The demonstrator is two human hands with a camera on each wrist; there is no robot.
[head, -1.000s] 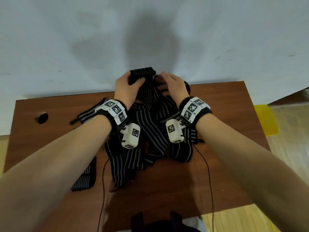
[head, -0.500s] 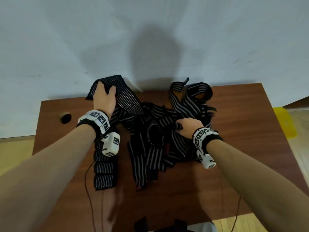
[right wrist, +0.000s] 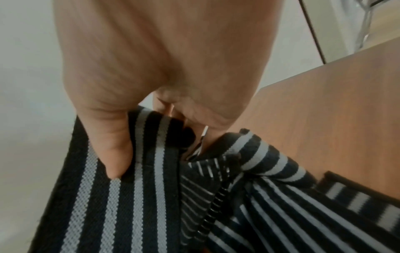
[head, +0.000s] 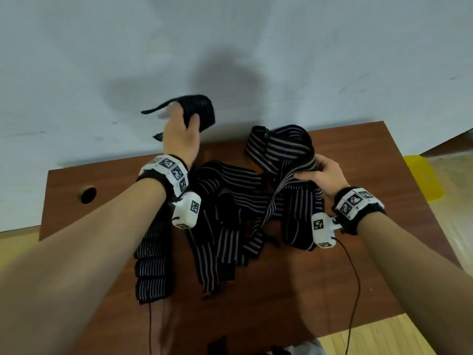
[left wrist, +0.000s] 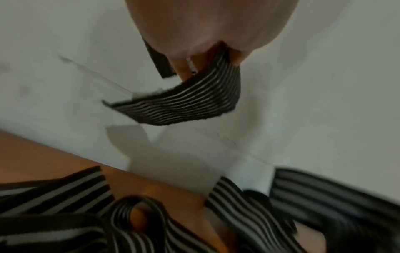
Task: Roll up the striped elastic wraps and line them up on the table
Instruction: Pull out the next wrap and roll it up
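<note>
Wraps (head: 245, 201) lie tangled mid-desk (head: 358, 265), beside a row of rolls (head: 151, 267) at its left. My judgement: free one strip fully before rolling. The right hand (head: 325, 172) clamps its grip on the heap's raised folds; the left hand (head: 180, 134) holds its grip closed round one strip (head: 199, 112) lifted above the far edge, which should be drawn clear, then wound tight.

Black wraps (head: 230, 201) with pale grey stripes lie on a reddish-brown table (head: 332, 278).
</note>
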